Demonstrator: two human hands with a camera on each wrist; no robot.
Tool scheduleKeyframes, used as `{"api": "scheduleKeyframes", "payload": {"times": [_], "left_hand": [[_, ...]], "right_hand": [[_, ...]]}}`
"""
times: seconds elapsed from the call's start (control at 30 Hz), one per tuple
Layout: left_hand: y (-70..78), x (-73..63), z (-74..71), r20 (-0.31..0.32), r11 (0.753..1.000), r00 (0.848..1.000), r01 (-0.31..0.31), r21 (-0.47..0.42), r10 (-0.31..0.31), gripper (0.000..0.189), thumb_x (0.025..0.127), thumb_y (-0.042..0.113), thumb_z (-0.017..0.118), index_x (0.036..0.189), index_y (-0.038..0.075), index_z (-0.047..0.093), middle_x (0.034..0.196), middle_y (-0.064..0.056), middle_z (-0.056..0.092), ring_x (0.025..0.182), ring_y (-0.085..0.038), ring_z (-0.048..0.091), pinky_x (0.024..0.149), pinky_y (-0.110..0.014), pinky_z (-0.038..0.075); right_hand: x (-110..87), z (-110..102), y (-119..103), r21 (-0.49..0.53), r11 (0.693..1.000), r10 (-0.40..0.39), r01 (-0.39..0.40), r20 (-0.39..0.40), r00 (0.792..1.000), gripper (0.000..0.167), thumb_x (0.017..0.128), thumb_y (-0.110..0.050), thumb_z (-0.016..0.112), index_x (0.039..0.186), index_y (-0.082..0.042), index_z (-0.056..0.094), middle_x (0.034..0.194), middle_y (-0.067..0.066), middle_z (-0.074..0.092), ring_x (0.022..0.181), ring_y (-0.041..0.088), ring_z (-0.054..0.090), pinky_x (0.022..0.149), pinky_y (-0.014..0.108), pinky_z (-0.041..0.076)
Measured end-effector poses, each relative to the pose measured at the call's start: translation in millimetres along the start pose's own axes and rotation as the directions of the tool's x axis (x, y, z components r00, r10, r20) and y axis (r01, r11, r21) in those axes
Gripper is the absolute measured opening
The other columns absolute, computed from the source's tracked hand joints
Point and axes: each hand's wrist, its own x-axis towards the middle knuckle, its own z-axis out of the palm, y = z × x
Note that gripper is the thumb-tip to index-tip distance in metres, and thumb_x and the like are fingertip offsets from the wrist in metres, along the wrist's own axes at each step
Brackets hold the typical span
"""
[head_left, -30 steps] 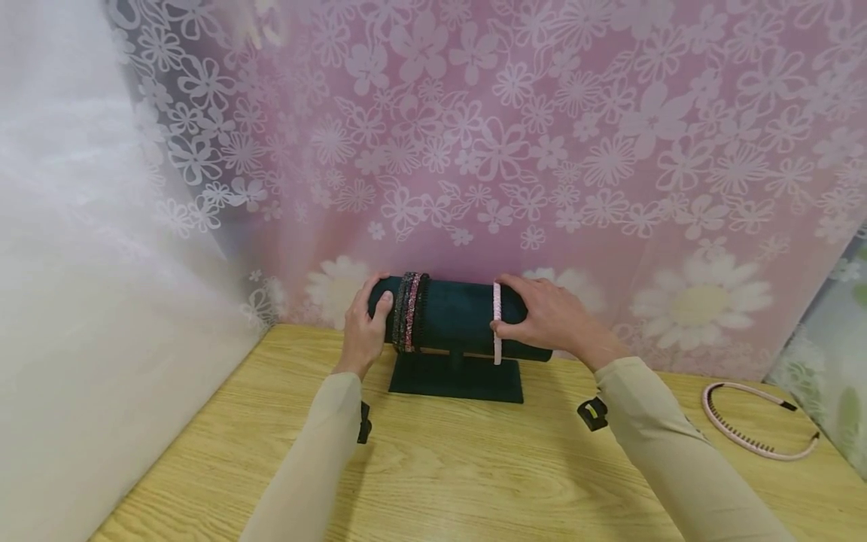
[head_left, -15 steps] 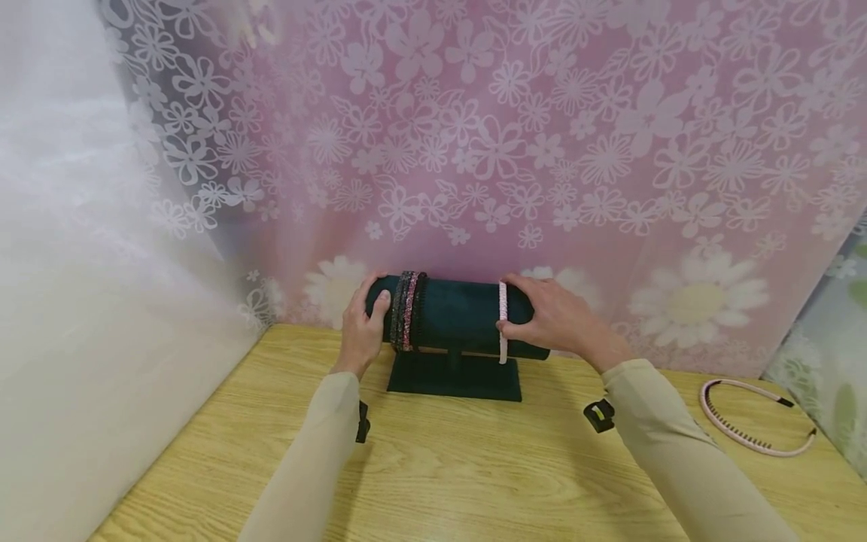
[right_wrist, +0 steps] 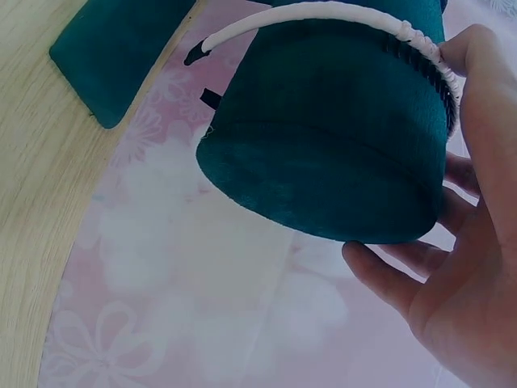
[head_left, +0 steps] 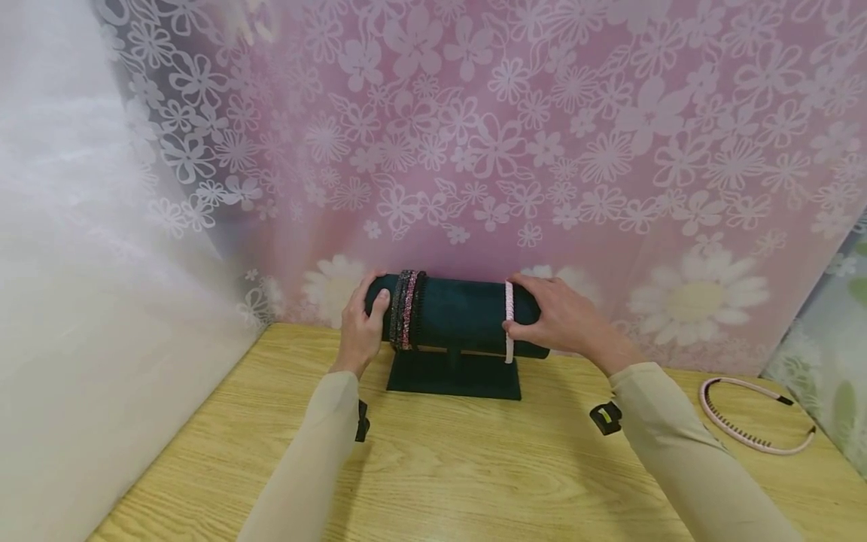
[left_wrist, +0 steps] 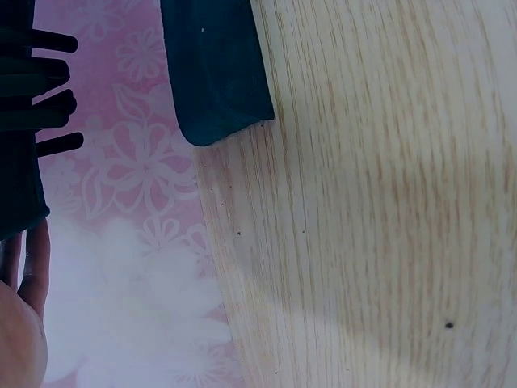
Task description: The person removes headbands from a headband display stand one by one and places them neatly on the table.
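Note:
A dark green velvet headband stand (head_left: pixel 467 309), a horizontal roll on a flat base, stands against the back curtain. My left hand (head_left: pixel 362 324) grips the roll's left end, thumb in front and fingers over the top. Beside that thumb sit several dark and glittery headbands (head_left: pixel 409 310), one of them pink and sparkly. Near the roll's right end, my right hand (head_left: pixel 562 312) pinches a pale pink headband (head_left: pixel 509 324) between thumb and forefinger. In the right wrist view this pink headband (right_wrist: pixel 323 11) arches over the roll, its black teeth against the velvet, while my other fingers (right_wrist: pixel 380 279) spread near the roll's end.
A second pink headband (head_left: pixel 721 423) with dark teeth lies on the wooden table (head_left: pixel 447 467) at the right. A flowered pink curtain (head_left: pixel 474 150) hangs right behind the stand. White sheeting (head_left: pixel 101 263) closes off the left side.
My right hand has slid the pale pink headband a little to the right along the roll, toward its end. The left hand stays on the left end.

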Motion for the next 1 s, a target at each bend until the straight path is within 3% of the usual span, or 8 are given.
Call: {"api": "scheduleKeyframes", "payload": {"times": [0.57, 1.0], "left_hand": [[-1.2, -0.7, 0.2, -0.003, 1.000, 1.000, 0.010, 0.005, -0.010, 0.051, 0.106, 0.051, 0.044, 0.150, 0.026, 0.050, 0.158, 0.000, 0.047, 0.142, -0.027, 0.048, 0.112, -0.056, 0.042], [-1.7, -0.2, 0.9, -0.003, 1.000, 1.000, 0.004, -0.004, -0.004, 0.051, 0.106, 0.051, 0.044, 0.150, 0.026, 0.050, 0.157, -0.001, 0.048, 0.137, -0.028, 0.052, 0.109, -0.055, 0.045]], "right_hand": [[-1.7, 1.8, 2.3, 0.003, 1.000, 0.000, 0.000, -0.011, 1.000, 0.081, 0.090, -0.049, 0.070, 0.156, -0.013, 0.041, 0.154, 0.018, 0.050, 0.138, 0.045, 0.046, 0.107, 0.068, 0.042], [-7.9, 0.5, 8.0, -0.001, 1.000, 0.009, -0.009, -0.019, 1.000, 0.081, 0.090, -0.046, 0.070, 0.157, -0.013, 0.039, 0.155, 0.018, 0.049, 0.137, 0.045, 0.047, 0.106, 0.067, 0.043]]}}
